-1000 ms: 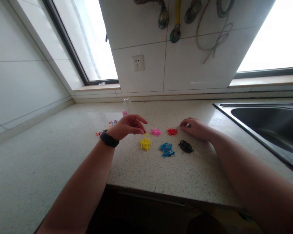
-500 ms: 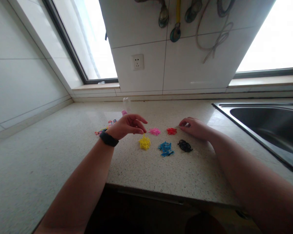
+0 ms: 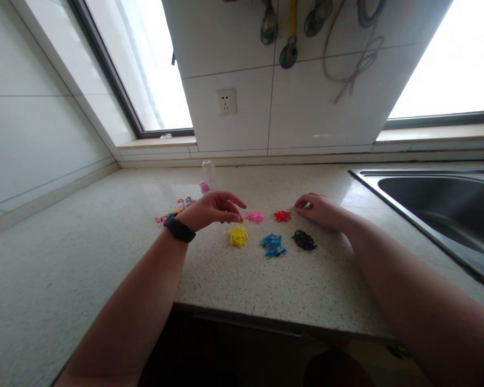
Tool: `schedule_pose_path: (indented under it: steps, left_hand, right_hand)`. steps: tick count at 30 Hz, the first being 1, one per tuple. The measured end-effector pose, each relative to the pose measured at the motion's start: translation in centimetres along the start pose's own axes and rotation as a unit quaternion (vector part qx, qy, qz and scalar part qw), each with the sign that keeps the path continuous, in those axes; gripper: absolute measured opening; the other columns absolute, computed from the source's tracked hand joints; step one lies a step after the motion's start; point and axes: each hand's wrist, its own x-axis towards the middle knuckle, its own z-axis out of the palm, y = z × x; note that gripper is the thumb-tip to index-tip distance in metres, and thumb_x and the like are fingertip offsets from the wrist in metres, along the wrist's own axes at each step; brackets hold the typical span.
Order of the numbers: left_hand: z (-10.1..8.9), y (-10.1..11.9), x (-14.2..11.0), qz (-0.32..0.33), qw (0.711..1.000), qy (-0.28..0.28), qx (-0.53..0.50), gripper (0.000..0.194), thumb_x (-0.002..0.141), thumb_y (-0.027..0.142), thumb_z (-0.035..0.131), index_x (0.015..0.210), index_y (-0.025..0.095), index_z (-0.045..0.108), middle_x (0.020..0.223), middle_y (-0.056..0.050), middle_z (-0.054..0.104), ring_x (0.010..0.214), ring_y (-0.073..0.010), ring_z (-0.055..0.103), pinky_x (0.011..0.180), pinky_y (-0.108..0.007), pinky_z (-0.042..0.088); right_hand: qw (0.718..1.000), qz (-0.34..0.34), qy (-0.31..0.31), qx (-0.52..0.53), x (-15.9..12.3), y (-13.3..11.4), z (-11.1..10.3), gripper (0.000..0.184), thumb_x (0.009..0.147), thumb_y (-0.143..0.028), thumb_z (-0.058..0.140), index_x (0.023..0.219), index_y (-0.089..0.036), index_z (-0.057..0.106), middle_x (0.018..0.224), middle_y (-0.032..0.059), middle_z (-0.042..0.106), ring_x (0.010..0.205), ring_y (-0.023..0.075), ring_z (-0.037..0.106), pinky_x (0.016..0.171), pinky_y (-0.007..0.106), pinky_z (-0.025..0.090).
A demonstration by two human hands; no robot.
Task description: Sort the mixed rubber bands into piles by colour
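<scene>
My left hand (image 3: pixel 218 208), with a dark band on its wrist, hovers over the counter, thumb and fingers pinched on a thin yellow rubber band (image 3: pixel 244 221). Just below lies a pile of yellow rubber bands (image 3: pixel 237 236); a pink pile (image 3: pixel 255 216) is right beside the fingertips. My right hand (image 3: pixel 317 207) rests on the counter with its fingers curled together, next to a red pile (image 3: pixel 282 216); what its fingertips hold, if anything, is too small to tell. Nearer to me lie a blue pile (image 3: pixel 273 245) and a black pile (image 3: pixel 304 240).
A mixed heap of coloured bands (image 3: pixel 173 210) lies behind my left wrist, partly hidden. Beyond it stands a clear bottle (image 3: pixel 207 171) with a pink part (image 3: pixel 204 187) at its base. A steel sink (image 3: pixel 431 215) is set into the counter (image 3: pixel 234 279) at the right.
My left hand has shifted slightly right, and the yellow band in its fingers has come away from the yellow pile toward the pink one. My right hand stays in place.
</scene>
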Motion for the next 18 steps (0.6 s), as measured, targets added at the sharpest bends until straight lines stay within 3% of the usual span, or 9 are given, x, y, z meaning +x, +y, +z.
schedule_pose_path:
  steps: [7,18]
  left_hand:
    - [-0.08,-0.68,0.3,-0.024,0.998,-0.027,0.053,0.035,0.077,0.028,0.081,0.108,0.016,0.071,0.085,-0.006,0.077,0.061,-0.0063,0.061,0.053,-0.016,0.042]
    - [0.07,-0.42,0.35,-0.042,0.994,-0.018,0.096,0.031,0.081,0.03,0.077,0.107,0.015,0.07,0.085,-0.005,0.075,0.064,-0.0071,0.059,0.054,-0.017,0.044]
  right_hand:
    - [1.0,0.004,0.0,-0.002,0.01,-0.09,0.03,0.017,0.086,-0.038,0.061,0.096,-0.026,0.069,0.099,0.0075,0.07,0.087,0.0237,0.067,0.078,0.037,0.053]
    - [1.0,0.0,0.003,-0.001,-0.03,-0.12,-0.07,0.016,0.085,-0.037,0.063,0.095,-0.025,0.069,0.098,0.0076,0.07,0.086,0.0241,0.067,0.077,0.037,0.053]
